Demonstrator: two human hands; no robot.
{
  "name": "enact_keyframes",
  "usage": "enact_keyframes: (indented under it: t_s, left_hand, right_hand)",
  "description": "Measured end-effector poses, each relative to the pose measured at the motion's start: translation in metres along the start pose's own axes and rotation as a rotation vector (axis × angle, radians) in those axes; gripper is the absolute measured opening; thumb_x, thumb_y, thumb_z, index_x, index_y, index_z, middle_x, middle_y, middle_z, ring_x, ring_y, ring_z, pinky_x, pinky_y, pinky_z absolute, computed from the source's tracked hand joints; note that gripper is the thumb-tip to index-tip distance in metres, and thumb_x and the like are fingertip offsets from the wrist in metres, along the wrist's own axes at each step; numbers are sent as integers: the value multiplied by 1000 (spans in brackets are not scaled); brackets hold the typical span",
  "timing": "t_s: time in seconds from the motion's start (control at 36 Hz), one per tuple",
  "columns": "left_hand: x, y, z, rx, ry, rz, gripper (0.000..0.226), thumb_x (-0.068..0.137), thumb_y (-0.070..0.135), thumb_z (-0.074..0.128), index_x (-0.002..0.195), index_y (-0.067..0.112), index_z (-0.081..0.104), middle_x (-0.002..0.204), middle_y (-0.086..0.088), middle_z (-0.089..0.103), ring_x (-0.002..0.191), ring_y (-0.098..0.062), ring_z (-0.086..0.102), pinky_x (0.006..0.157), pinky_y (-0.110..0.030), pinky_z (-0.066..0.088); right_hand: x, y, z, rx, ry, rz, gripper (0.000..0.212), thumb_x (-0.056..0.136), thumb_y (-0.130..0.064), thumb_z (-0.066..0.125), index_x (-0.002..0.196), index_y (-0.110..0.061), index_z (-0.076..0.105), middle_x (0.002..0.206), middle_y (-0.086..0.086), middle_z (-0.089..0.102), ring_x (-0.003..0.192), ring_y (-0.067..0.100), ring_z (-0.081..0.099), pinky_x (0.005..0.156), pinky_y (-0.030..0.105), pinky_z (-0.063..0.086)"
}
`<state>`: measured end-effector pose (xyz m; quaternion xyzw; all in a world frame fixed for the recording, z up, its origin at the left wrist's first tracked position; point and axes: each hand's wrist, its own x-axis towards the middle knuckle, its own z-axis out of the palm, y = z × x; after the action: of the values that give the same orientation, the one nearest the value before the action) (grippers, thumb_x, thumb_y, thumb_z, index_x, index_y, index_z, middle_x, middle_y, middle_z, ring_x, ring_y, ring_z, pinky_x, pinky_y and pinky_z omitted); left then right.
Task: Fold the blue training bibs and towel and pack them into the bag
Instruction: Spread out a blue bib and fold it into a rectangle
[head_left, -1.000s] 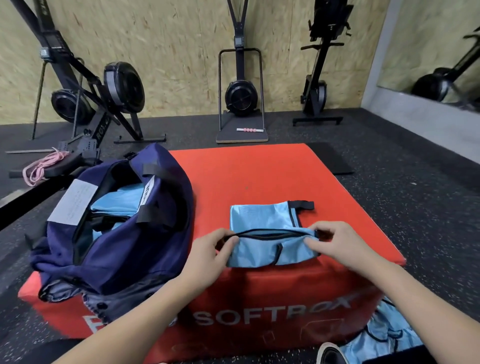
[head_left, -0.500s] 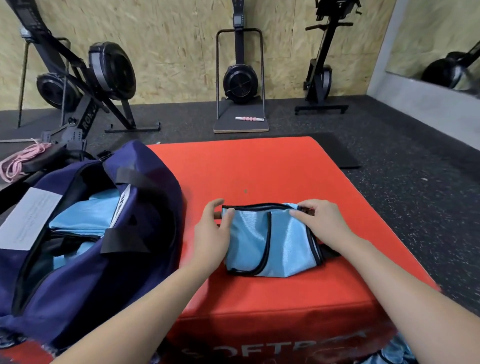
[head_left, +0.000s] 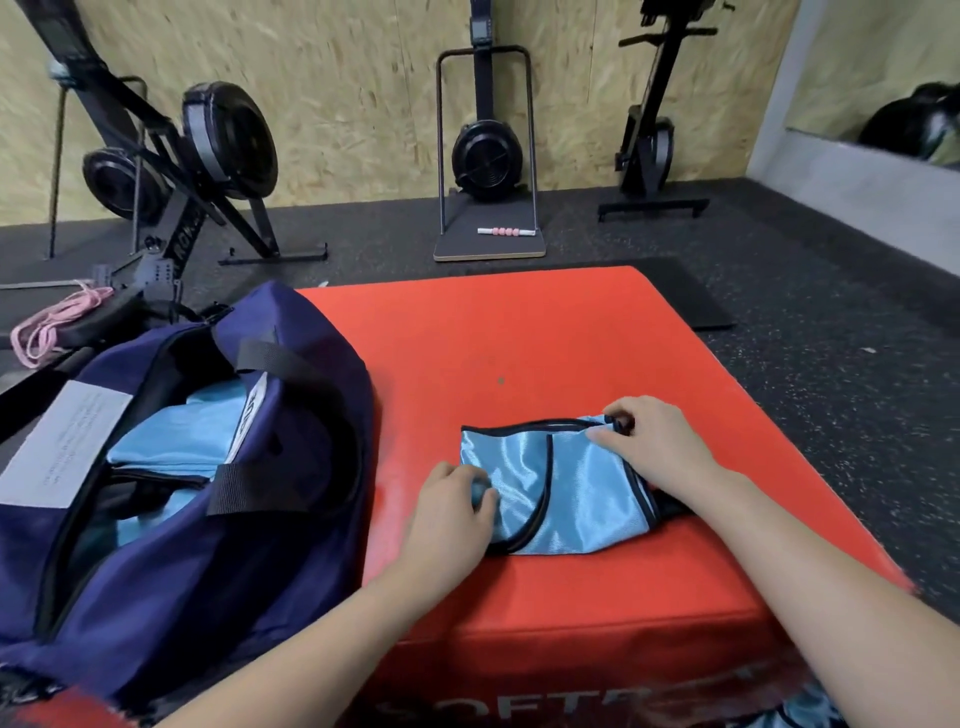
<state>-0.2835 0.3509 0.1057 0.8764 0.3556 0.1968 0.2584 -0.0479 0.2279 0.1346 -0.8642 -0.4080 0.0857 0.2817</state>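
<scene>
A light blue training bib (head_left: 566, 493) with black trim lies folded on the red soft box (head_left: 519, 338). My left hand (head_left: 452, 512) grips the bib's near left corner, fingers curled over the fabric. My right hand (head_left: 654, 447) pinches its far right corner. The navy bag (head_left: 171, 545) lies open at the left on the box. Folded light blue cloth (head_left: 176, 441) shows inside its opening.
More blue fabric (head_left: 795, 714) lies on the floor at the bottom right. Black exercise machines (head_left: 485, 150) stand along the chipboard wall. A pink rope (head_left: 49, 327) lies on the floor at the left. A black mat (head_left: 691, 296) sits behind the box.
The bib was folded away from me into a smaller packet. My left hand moved from flat beside it to gripping its near left corner. The camera came closer.
</scene>
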Motion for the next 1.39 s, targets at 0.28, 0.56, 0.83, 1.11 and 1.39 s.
enact_keyframes:
  t_s: [0.28,0.56,0.83,1.11,1.39]
  left_hand:
    - [47,-7,-4,197,-74,212,29,97,20,55,123,28,65,147,-1,39,136,-22,33,104,-37,25]
    - [58,-13,-2,223,-119,145,25,94,27,51,110,38,67,111,11,61,112,-19,49,93,-37,31]
    - [12,-16,-4,184,-150,336,29,85,54,50,99,37,69,84,12,59,87,-13,57,83,-41,48]
    - [13,-30,4,118,-42,651,15,89,20,64,94,25,77,101,6,66,94,-15,54,83,-30,48]
    - [15,-26,-4,183,-236,556,59,83,75,49,112,29,72,112,13,63,109,-8,51,95,-29,44]
  right_hand:
    - [-54,-48,5,36,-4,-89,14,91,-38,65,88,-25,68,71,-8,66,63,3,56,63,26,42]
    - [-59,-18,24,-189,-153,52,29,91,-53,54,81,-25,55,85,-5,65,85,22,62,77,36,50]
    - [-36,2,10,-89,-88,-227,34,93,-46,60,119,-26,67,122,-10,65,119,15,56,105,39,42]
    - [-65,-11,30,-79,-232,-454,29,79,-62,68,93,-37,70,104,-21,62,106,1,53,99,31,39]
    - [-66,-14,38,46,-160,-398,11,88,-43,67,80,-36,64,86,-21,64,90,0,57,90,33,46]
